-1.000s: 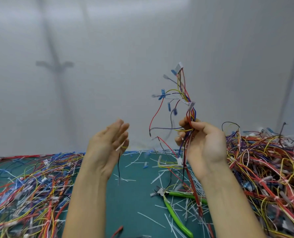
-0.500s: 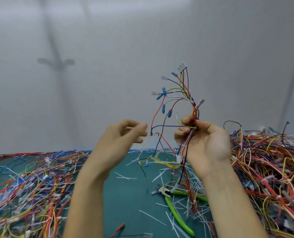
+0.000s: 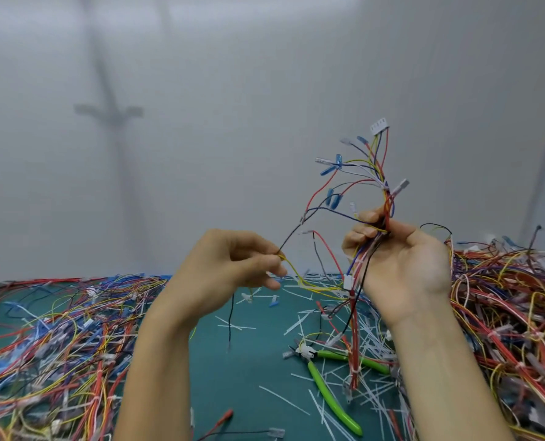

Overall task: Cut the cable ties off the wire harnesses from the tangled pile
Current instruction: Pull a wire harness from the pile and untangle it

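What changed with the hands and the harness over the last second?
The left hand, open a second ago, closed and moved toward the harness. It now pinches a black wire and a yellow wire, holding them out to the left of the bundle. The right hand still grips the harness upright. The green-handled cutters stayed on the mat.
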The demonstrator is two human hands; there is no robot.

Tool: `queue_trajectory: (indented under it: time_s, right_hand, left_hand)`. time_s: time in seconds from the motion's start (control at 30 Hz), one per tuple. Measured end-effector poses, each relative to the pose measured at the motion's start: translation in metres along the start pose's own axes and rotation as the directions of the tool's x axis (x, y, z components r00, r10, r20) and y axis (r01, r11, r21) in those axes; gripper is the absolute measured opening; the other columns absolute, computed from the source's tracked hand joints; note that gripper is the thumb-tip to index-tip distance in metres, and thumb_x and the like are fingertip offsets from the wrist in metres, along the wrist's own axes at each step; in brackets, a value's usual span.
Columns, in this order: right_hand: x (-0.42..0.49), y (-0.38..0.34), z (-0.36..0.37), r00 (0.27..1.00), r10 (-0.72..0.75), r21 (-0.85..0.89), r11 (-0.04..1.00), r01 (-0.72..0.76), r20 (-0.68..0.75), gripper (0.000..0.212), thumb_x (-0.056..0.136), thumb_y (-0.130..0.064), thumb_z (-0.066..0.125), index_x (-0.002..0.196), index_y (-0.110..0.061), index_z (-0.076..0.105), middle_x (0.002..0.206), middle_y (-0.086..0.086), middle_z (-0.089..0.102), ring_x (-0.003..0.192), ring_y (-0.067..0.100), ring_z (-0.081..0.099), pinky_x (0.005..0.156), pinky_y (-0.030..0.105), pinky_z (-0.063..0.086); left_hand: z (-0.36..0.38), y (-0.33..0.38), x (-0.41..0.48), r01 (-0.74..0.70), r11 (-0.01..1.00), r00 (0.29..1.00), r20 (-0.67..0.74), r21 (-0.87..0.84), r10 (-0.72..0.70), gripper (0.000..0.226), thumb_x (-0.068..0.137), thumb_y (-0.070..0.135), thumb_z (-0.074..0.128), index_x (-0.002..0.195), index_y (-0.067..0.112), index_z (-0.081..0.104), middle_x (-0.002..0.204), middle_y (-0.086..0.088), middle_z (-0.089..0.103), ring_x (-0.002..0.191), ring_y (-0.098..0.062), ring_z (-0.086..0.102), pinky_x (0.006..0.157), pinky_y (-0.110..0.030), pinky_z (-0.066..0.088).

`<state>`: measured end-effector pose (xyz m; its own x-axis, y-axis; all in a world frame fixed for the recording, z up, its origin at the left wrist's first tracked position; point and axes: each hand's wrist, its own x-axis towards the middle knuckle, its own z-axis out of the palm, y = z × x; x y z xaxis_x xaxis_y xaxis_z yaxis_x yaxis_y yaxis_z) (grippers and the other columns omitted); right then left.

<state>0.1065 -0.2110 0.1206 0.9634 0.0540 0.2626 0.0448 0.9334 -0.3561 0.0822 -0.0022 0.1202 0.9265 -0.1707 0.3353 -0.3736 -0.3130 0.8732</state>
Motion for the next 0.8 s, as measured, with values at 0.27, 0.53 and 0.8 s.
queue_trajectory:
  time_s: [0.27, 0.53, 0.8]
  right_hand:
    - [0.001, 0.002, 0.0, 1.0, 0.005, -0.017, 1.0, -0.005, -0.018, 0.014, 0.076, -0.006, 0.041, 0.076, -0.005, 0.055, 0.068, 0.006, 0.057, 0.051, 0.014, 0.046, 0.061, 0.025, 0.038]
    - [-0.001, 0.001, 0.0, 1.0, -0.006, -0.034, 0.999, 0.005, -0.018, 0.013, 0.074, -0.007, 0.044, 0.078, -0.006, 0.056, 0.07, 0.007, 0.058, 0.053, 0.015, 0.046, 0.06, 0.025, 0.039]
    - [0.0, 0.001, -0.002, 1.0, -0.003, -0.075, 0.997, 0.002, -0.018, 0.025, 0.091, -0.007, 0.035, 0.079, -0.004, 0.057, 0.07, 0.007, 0.06, 0.051, 0.014, 0.047, 0.061, 0.026, 0.039]
  left_hand:
    - [-0.003, 0.009, -0.008, 0.017, 0.942, 0.999, 0.047, -0.336, -0.001, 0.025, 0.08, 0.023, 0.065, 0.097, 0.007, 0.073, 0.097, -0.014, 0.075, 0.085, -0.025, 0.074, 0.071, -0.024, 0.057]
    - [0.001, 0.014, -0.006, 0.018, 0.922, 0.996, 0.09, -0.387, 0.019, 0.024, 0.094, 0.015, 0.051, 0.097, 0.012, 0.075, 0.104, -0.012, 0.074, 0.09, -0.023, 0.074, 0.069, -0.024, 0.058]
    - [0.004, 0.019, -0.008, 0.086, 0.914, 0.977, 0.214, -0.398, 0.001, 0.034, 0.102, 0.01, 0.036, 0.119, 0.007, 0.065, 0.119, -0.007, 0.07, 0.111, -0.02, 0.067, 0.072, -0.03, 0.06]
